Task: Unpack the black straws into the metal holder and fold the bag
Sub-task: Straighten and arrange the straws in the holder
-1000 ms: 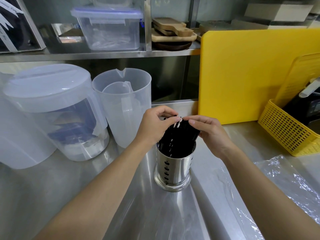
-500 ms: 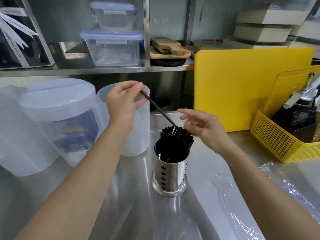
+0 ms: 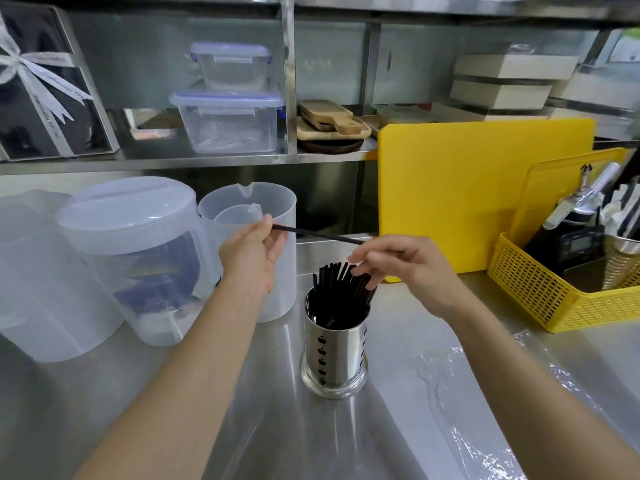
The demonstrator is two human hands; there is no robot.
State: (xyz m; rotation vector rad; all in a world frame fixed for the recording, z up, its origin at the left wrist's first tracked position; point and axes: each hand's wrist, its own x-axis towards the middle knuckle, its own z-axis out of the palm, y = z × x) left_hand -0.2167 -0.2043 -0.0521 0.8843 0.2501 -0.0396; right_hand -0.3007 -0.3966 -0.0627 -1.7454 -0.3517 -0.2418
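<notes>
Black plastic, thin as a reed: one single straw (image 3: 317, 234) is held almost level above the holder. Its left end is pinched between the thumb and forefinger of the left hand (image 3: 254, 252). Its right end runs into the fingertips (image 3: 367, 258) of the right hand (image 3: 410, 268). From where I stand I cannot tell whether that hand has nipped it or only touches it, since its curled fingers also brush the tops of the bunched straws (image 3: 341, 292) below. Those stand fanned and leaning right in the metal holder (image 3: 334, 355), which sits upright towards the middle of the steel bench (image 3: 138, 393), just beside the clear jug (image 3: 282, 289) on its left.

To my eye the step is getting this stray one in with the rest. I'd tip it upright first, lower end leading, and aim for the left of the holder's mouth, where the pack looks looser. The right hand would do well to press the fan aside and steady it so nothing gets shoved out. A light pinch is enough, because a hard squeeze will likely kink the tube. Let it slide down rather than pushing it.

The clear bag (image 3: 467, 393) lies crumpled flat along the bench's right side, towards the front edge. It is apart from the holder and short of the yellow basket (image 3: 554, 306), and I'd judge the folding not yet begun
</notes>
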